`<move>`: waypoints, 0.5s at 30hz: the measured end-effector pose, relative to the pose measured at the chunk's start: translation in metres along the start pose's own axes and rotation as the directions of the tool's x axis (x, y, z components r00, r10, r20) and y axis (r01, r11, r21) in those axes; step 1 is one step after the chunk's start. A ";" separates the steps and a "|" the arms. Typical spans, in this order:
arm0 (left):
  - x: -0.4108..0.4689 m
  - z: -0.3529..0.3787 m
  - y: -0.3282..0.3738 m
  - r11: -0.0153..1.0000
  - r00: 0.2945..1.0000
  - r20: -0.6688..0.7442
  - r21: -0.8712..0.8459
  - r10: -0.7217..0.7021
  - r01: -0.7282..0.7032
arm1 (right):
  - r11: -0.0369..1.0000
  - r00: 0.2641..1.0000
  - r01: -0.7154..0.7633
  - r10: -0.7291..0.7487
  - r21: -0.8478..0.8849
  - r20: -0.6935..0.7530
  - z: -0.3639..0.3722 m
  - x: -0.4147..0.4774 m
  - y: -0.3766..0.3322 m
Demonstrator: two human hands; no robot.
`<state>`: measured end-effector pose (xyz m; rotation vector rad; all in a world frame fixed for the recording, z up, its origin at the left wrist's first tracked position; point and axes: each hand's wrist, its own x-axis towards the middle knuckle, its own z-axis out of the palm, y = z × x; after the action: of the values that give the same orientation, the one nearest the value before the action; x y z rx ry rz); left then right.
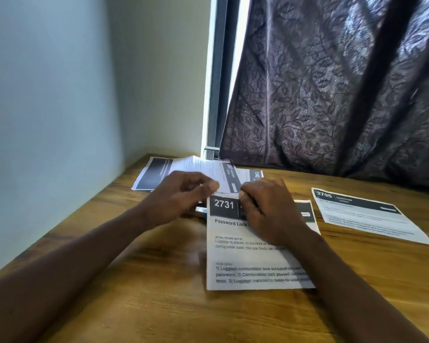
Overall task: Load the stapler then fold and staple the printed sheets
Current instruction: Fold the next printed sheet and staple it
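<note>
Two hands meet at the far edge of sheet 2731 (pixel 245 256), which lies flat on the counter (pixel 159 293); the right hand (pixel 268 211) curls over its dark header, fingertips pinching the edge; the left hand (pixel 181 196) hovers just left, fingers curled, thumb forward; whether it grips anything I cannot tell; sheet 2705 (pixel 367 216) lies to the right of sheet 2731.

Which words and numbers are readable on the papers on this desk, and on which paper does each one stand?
"2731": header of the near sheet.
"Password Lock": title on the same sheet; the right hand covers the rest.
"2705": header of the right sheet.
"1342": far sheet, sideways.
Body text everywhere: mostly too blurred to read.
</note>
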<state>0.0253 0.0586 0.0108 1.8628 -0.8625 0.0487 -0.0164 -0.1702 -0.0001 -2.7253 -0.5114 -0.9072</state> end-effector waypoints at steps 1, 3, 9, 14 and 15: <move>-0.003 0.007 0.007 0.997 0.998 0.029 -0.061 -0.051 0.052 | 1.000 0.999 -0.013 0.012 -0.022 -0.036 -0.003 0.000 0.001; -0.005 0.019 0.015 0.985 0.991 0.050 -0.118 -0.124 0.129 | 0.997 0.995 -0.033 0.026 -0.068 -0.094 -0.005 -0.001 0.003; 0.001 0.036 0.027 0.969 0.974 -0.126 -0.186 -0.188 0.163 | 0.960 0.905 -0.259 0.204 -0.104 -0.374 -0.036 -0.016 0.041; 0.023 0.046 0.041 0.998 0.931 -0.363 -0.057 -0.033 0.013 | 0.699 0.614 -0.715 0.631 0.003 -0.475 -0.060 -0.064 0.104; 0.032 0.049 0.043 0.999 0.927 -0.375 -0.050 -0.018 -0.001 | 0.618 0.573 -0.786 0.701 -0.040 -0.425 -0.062 -0.074 0.112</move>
<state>0.0075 -0.0078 0.0351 1.7335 -0.5820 0.3654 -0.0609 -0.3109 -0.0082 -2.4173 0.8438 -1.1974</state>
